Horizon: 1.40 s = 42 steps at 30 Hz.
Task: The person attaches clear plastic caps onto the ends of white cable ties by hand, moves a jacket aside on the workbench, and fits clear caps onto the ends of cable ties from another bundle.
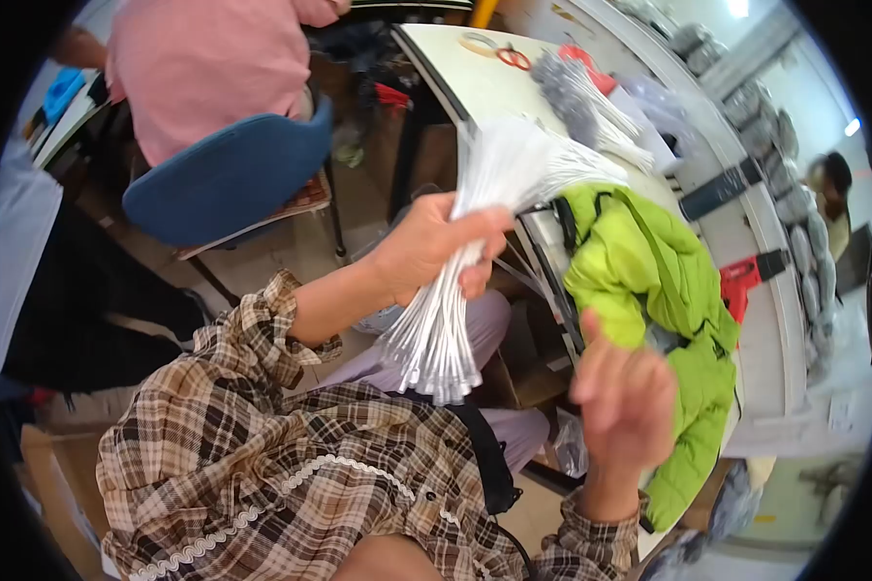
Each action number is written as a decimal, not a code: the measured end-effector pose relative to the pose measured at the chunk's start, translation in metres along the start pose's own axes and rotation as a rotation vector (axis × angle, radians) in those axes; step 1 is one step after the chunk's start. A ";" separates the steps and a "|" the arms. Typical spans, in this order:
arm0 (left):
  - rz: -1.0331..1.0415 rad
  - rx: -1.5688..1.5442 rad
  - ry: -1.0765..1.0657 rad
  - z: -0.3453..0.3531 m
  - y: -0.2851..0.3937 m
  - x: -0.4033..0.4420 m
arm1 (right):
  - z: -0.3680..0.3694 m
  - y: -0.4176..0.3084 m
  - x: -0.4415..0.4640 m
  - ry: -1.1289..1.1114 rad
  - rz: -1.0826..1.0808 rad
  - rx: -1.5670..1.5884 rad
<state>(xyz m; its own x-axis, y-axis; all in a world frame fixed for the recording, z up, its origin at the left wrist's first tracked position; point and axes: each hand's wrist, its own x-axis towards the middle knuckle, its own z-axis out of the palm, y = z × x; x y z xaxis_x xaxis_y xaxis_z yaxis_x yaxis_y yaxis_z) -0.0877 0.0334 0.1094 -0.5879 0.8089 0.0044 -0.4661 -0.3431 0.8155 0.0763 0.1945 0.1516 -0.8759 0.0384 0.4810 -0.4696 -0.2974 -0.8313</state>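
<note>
My left hand (446,247) is closed around the middle of a thick bundle of thin white cables (443,320). Clear-looking tips hang below the fist over my lap, while the upper part fans out above it toward the table. My right hand (625,402) is raised in front of a bright green jacket (688,290), blurred by motion. Its index finger points up and the others are loosely bent, with nothing visible between them. More white cables (615,131) lie on the white table (446,58), beside grey wrapped bundles (564,92).
Tape rolls (513,58) lie at the table's far end. A red heat gun or similar tool (741,281) and a dark cylinder (712,198) are beyond the jacket. A person in a pink top (208,73) sits on a blue chair (228,179) at the upper left.
</note>
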 end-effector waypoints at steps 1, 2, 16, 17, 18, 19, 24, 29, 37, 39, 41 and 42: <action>0.043 -0.082 -0.014 0.002 -0.003 0.002 | -0.010 0.003 0.001 0.023 -0.008 -0.012; 0.085 -0.167 -0.025 0.003 -0.005 0.003 | -0.020 0.006 0.002 0.160 0.024 0.359; 0.395 1.083 -0.562 0.006 -0.023 -0.007 | -0.061 -0.026 0.040 -0.305 0.601 -0.263; 0.323 1.138 -0.577 0.007 -0.021 -0.006 | -0.057 -0.027 0.042 -0.379 0.637 -0.501; 0.248 1.191 -0.592 0.006 -0.020 -0.006 | -0.052 -0.029 0.045 -0.450 0.668 -0.741; 0.243 1.190 -0.590 0.004 -0.023 -0.003 | -0.039 -0.038 0.049 -0.473 0.742 -0.807; 0.185 1.182 -0.578 -0.018 -0.042 0.015 | 0.031 -0.024 0.019 -0.569 0.368 -1.324; -0.418 0.418 -0.410 -0.020 -0.023 0.013 | 0.032 -0.012 -0.016 -0.492 0.058 -1.547; -0.254 -0.399 -0.586 0.000 -0.008 -0.012 | 0.003 -0.021 -0.019 -0.170 0.143 -1.460; -0.157 -0.353 -0.542 0.002 -0.006 -0.012 | 0.001 -0.016 -0.022 -0.155 0.221 -1.267; -0.008 0.026 -0.422 -0.003 -0.011 -0.011 | 0.008 -0.013 -0.028 -0.172 0.266 -1.156; 0.060 0.213 -0.358 -0.006 -0.015 -0.010 | 0.013 -0.010 -0.029 -0.231 0.178 -1.085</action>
<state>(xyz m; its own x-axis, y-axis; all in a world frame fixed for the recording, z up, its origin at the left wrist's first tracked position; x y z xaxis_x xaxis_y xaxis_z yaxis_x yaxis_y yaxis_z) -0.0788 0.0279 0.0938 -0.3259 0.9180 0.2258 -0.2682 -0.3189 0.9091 0.1081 0.1835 0.1494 -0.9514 -0.1335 0.2774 -0.2869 0.7111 -0.6419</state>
